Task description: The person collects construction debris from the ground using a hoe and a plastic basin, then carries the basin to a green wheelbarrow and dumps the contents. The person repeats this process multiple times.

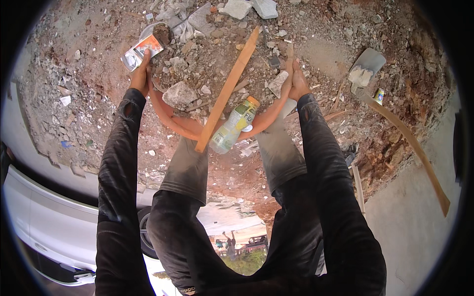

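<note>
Head: orange basin point(174, 122) crosswise, curve bodyward

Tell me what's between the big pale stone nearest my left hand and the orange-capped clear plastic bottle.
The head view shows a long, flat, tan wooden strip between stone and bottle, plus loose rubble.

1. My view comes from the left of two wide fisheye cameras worn side by side on my head.
2. It faces down at the rubble-strewn ground point(98, 98), near enough that my dark sleeves point(118, 167) loom large; my left hand point(140, 79) and right hand point(299, 85) lie farther off.
3. It reaches a white car point(54, 212), near left, and glimpses the background between my legs point(173, 224).
</note>
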A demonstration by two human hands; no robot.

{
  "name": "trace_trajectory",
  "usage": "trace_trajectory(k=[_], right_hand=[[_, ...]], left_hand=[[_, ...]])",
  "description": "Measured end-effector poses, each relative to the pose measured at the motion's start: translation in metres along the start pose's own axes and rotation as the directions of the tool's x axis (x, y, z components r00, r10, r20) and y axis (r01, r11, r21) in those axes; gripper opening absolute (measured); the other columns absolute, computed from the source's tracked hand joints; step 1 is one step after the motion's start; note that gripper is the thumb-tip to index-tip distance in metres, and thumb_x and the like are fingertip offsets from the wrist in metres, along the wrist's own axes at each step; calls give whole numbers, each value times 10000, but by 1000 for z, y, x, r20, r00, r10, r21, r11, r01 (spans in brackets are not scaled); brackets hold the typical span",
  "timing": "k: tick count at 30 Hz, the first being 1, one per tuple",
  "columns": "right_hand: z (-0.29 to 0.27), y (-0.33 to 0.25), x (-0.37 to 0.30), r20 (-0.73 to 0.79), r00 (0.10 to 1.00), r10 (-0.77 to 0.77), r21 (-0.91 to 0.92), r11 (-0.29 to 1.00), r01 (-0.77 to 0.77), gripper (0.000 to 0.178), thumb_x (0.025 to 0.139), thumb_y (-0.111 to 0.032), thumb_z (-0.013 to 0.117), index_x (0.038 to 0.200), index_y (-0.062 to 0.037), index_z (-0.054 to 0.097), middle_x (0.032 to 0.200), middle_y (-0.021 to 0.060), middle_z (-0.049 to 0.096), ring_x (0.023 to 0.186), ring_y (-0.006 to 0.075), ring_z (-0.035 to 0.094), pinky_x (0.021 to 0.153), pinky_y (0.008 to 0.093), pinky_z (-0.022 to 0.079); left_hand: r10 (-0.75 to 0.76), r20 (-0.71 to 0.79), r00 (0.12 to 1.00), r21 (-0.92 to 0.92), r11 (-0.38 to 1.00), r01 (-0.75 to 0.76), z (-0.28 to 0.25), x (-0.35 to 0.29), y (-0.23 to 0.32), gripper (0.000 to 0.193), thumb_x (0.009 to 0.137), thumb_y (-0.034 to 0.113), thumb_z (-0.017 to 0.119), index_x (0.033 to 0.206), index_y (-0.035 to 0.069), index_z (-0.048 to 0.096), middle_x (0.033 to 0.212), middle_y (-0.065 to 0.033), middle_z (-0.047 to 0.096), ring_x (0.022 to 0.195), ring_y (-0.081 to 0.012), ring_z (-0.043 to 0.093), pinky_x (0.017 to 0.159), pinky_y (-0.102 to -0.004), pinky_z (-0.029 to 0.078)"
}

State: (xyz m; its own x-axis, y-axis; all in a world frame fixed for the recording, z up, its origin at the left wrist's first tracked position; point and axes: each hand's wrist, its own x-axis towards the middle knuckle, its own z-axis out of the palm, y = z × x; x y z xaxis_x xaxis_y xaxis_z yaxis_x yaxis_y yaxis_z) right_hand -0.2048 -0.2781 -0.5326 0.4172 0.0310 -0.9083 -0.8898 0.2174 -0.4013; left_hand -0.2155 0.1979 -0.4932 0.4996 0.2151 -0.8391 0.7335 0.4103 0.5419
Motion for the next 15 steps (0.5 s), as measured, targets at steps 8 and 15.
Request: trace_trajectory(k=[8,15], right_hand=[[53,6,-21,-79,997,-27,75,997,33,749,860,-648,434,1330,-65,425,1146,60,548,984,197,555,829,338,466],[86,-23,-87,-361,931,-44,-217,975,-38,870,817,-737,381,1176,44,516,1071,103,558,922,219,518,805,338,415]], left_hand=[[236,-151,960,388,907,-162,1,-17,-15,744,779,574,647,1252,15,515,1166,-73,577,1008,-172,544,908,-290,400],[151,-288,946,388,921,-29,32,-106,-10,793,713,635,664,1178,-1,581,1093,-123,613,981,-221,563,879,-319,421]])
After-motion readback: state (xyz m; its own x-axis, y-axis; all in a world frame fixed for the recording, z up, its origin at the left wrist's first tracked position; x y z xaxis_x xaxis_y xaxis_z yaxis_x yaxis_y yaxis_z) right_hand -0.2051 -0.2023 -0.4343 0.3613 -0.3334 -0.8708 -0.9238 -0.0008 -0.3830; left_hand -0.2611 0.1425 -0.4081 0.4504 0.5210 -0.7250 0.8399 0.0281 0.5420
